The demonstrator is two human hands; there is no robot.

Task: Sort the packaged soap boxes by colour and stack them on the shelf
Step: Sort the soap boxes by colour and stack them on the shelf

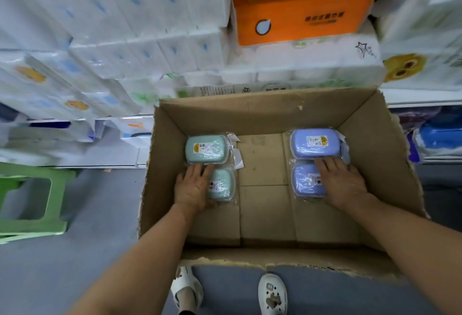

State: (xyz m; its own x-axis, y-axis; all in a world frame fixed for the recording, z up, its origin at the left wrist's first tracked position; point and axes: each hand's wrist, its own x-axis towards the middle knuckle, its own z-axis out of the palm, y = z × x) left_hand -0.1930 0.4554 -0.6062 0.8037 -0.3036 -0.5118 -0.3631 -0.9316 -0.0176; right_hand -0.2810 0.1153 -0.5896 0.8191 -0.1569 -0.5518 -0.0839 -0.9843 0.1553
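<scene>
The left hand lies flat, fingers straight, on the near plastic-wrapped green soap box; the right hand lies likewise on the near wrapped blue soap box. Both pairs sit mid-frame in the brown cardboard carton. Slick wrap could slip when lifted.

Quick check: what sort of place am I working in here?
Likely a shop aisle or stockroom: stacked tissue packs on shelves, an orange tissue carton, and an open cardboard box of wrapped soap boxes on the floor.
</scene>
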